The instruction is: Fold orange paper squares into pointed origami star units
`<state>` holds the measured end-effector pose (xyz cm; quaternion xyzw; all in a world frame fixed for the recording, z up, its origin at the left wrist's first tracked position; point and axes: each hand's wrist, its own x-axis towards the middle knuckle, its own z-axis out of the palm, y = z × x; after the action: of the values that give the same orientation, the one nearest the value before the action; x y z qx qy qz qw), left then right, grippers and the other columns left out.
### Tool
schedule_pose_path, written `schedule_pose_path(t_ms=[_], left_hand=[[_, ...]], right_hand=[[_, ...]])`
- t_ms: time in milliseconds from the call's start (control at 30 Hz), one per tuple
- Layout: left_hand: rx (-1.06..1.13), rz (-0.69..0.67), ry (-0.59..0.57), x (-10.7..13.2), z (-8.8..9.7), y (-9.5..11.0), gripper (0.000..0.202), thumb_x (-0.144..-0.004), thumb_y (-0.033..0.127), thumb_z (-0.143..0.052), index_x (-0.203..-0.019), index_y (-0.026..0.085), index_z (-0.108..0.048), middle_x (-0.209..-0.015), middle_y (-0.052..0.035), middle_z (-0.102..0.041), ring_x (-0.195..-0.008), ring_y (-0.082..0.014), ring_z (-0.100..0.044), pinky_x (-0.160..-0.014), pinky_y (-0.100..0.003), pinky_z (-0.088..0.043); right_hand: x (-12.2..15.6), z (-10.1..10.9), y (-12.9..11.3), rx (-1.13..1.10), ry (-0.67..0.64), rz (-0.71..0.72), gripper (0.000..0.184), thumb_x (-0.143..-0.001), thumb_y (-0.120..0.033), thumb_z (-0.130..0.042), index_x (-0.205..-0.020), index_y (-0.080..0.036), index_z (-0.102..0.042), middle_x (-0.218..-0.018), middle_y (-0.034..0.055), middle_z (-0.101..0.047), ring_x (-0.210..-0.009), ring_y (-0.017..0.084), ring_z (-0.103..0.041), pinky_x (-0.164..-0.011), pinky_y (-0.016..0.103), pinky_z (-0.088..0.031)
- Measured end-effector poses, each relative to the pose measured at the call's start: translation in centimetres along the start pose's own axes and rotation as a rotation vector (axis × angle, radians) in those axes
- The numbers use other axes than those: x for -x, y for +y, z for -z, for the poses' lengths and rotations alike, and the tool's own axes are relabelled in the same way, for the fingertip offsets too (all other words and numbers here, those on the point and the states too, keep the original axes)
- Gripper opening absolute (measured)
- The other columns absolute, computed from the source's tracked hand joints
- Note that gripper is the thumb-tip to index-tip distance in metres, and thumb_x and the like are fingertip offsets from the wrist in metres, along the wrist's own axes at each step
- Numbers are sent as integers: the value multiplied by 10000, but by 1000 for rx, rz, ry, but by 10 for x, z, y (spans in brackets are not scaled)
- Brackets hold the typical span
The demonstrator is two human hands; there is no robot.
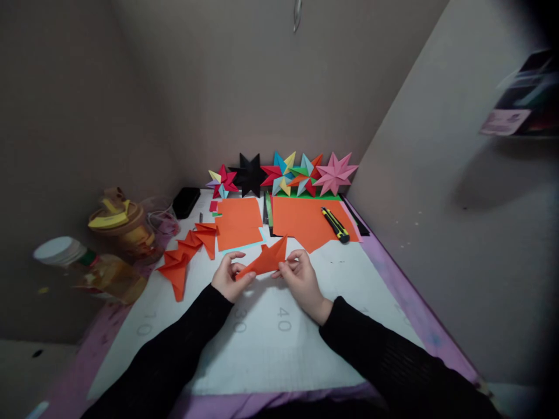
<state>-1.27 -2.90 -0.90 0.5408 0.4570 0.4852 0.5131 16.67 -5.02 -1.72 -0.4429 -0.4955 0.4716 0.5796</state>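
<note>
Between my two hands is a folded piece of orange paper [269, 259], raised a little above the white mat [271, 361], with one sharp point up and to the right. My left hand [229, 278] pinches its lower left end between thumb and fingers. At its lower right edge, my right hand [301, 284] grips with thumb and fingertips. Several folded orange paper pieces [177, 265] lie in a row left of my left hand. Just beyond my hands are orange paper sheets [239, 224] and a larger orange sheet [301, 216].
A yellow and black utility knife [335, 225] lies on the larger orange sheet. Along the wall stand several paper stars, including a black star [250, 174] and a pink star [336, 173]. At left are a bottle [109, 276], a lidded cup [126, 230] and a black phone-like object [186, 202].
</note>
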Motion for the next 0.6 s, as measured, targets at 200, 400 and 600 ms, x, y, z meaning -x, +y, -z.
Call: schedule_pose_path(t_ms=[200,400,600], left_hand=[[-3,55,-126,2,-5,-4,558,-602,300,-753,-1068,147,-488,-629,11,-664,-518,-130,-611,-493,-217,-426],[59,70,-42,-2,-1,-1,385,-596,352,-767,-871,152,-584,-824,-67,-730,-747,-214,-688,-689,-313,-526],[89,63,-45,0,-3,1,366,-592,345,-777,-855,151,-612,-812,-56,-727,-717,-203,-687,-650,-293,-528]], right_hand=[[8,-3,0,158,-165,35,183,-864,-337,-513,-910,-239,-365,-634,-27,-620,-638,184,-675,-599,299,-499],[5,1,-5,108,-128,59,156,-899,-337,-438,-999,-224,-395,-729,-3,-614,-646,139,-611,-617,278,-486],[1,-2,-5,210,-151,47,118,-818,-305,-563,-798,-189,-551,-728,4,-563,-645,125,-530,-589,247,-440]])
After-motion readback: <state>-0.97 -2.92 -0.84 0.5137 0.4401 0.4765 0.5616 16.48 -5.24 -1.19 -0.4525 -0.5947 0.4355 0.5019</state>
